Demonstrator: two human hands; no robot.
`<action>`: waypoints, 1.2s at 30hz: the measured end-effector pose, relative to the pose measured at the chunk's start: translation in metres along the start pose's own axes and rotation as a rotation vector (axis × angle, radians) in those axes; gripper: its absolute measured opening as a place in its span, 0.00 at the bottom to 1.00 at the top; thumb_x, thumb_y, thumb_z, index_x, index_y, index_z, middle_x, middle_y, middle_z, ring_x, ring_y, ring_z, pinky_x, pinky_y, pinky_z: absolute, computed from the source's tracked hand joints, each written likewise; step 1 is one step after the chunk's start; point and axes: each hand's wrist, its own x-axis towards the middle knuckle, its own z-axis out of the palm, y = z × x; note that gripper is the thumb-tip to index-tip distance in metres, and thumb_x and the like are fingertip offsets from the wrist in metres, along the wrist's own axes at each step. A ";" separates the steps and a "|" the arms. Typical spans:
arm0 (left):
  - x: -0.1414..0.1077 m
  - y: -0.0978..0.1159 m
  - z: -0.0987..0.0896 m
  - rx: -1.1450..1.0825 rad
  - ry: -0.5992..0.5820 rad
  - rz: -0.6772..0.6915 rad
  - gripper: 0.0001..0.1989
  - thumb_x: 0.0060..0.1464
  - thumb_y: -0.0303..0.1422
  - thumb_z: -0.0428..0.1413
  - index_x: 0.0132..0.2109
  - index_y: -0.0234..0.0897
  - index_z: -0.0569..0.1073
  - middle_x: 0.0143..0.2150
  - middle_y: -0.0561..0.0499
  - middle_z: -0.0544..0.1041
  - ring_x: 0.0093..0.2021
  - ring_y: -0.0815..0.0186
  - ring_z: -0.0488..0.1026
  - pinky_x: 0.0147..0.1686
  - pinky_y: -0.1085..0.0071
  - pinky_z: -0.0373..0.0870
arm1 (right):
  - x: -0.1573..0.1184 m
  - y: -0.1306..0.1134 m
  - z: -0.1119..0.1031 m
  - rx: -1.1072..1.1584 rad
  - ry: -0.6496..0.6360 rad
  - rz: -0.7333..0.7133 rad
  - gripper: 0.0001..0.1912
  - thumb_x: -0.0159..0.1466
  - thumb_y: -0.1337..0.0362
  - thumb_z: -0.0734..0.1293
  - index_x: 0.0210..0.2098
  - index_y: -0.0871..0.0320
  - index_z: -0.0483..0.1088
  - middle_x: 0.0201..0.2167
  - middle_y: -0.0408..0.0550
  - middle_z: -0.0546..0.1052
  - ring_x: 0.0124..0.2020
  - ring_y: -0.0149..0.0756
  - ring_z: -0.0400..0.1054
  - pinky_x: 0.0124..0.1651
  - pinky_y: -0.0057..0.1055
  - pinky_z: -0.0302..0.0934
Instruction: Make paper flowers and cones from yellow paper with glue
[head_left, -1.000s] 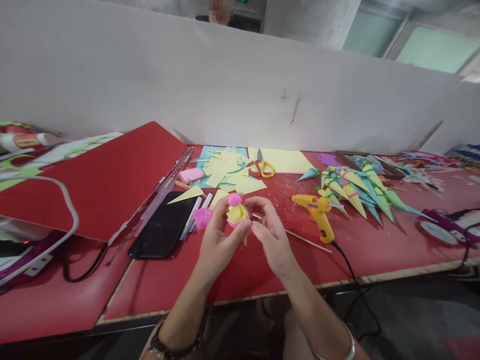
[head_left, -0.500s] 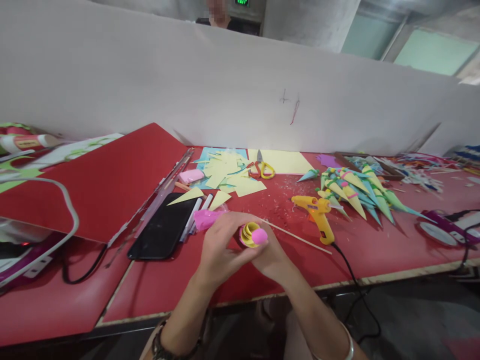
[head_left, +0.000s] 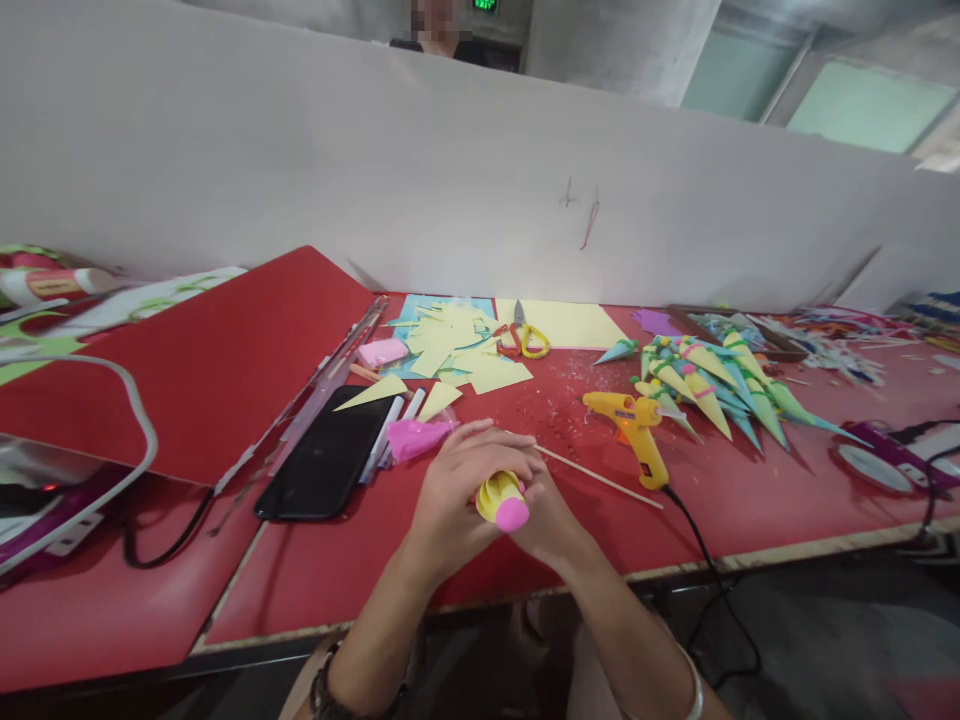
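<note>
Close above the table's front edge, my left hand [head_left: 448, 492] wraps round a yellow rolled-paper cone [head_left: 495, 490], its open, spiralled end facing me. A round pink lump [head_left: 512, 515] sits at the cone's near rim. My right hand [head_left: 551, 520] closes on the same cone from the other side, and the fingers of both hands overlap over it. The cone's far part is hidden by the hands. Just beyond my left hand lies a crumpled pink packet [head_left: 416, 438]. A thin wooden stick [head_left: 600, 475] lies beside my right hand.
A yellow glue gun [head_left: 634, 425] with a black cord lies to the right, before a pile of finished paper cones [head_left: 712, 380]. Scissors [head_left: 534, 342] rest by yellow paper pieces [head_left: 450, 340]. A black phone [head_left: 330, 455] and red board [head_left: 225, 360] are left.
The cone has tipped, so its pink lump now sits lower and closer to me. My left fingers have moved up over the cone's top, across my right hand.
</note>
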 end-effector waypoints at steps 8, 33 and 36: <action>0.001 0.001 0.000 -0.090 0.022 -0.006 0.04 0.47 0.25 0.57 0.30 0.38 0.70 0.30 0.51 0.79 0.34 0.67 0.75 0.38 0.69 0.68 | 0.000 0.000 -0.001 -0.045 -0.015 -0.049 0.11 0.55 0.70 0.59 0.35 0.55 0.68 0.38 0.46 0.74 0.41 0.35 0.69 0.44 0.31 0.65; 0.001 -0.008 -0.004 -0.853 0.476 -0.583 0.08 0.47 0.32 0.57 0.26 0.37 0.64 0.18 0.60 0.65 0.19 0.75 0.65 0.25 0.76 0.68 | 0.002 -0.005 -0.005 -0.345 -0.133 0.011 0.07 0.59 0.65 0.61 0.28 0.59 0.68 0.25 0.46 0.73 0.28 0.35 0.67 0.33 0.29 0.59; 0.003 -0.014 -0.008 -1.063 0.544 -0.672 0.11 0.43 0.34 0.60 0.28 0.37 0.64 0.17 0.62 0.60 0.18 0.77 0.61 0.24 0.79 0.67 | 0.001 -0.010 -0.003 -0.232 -0.173 0.131 0.13 0.60 0.59 0.61 0.23 0.59 0.66 0.18 0.41 0.69 0.21 0.29 0.64 0.27 0.26 0.58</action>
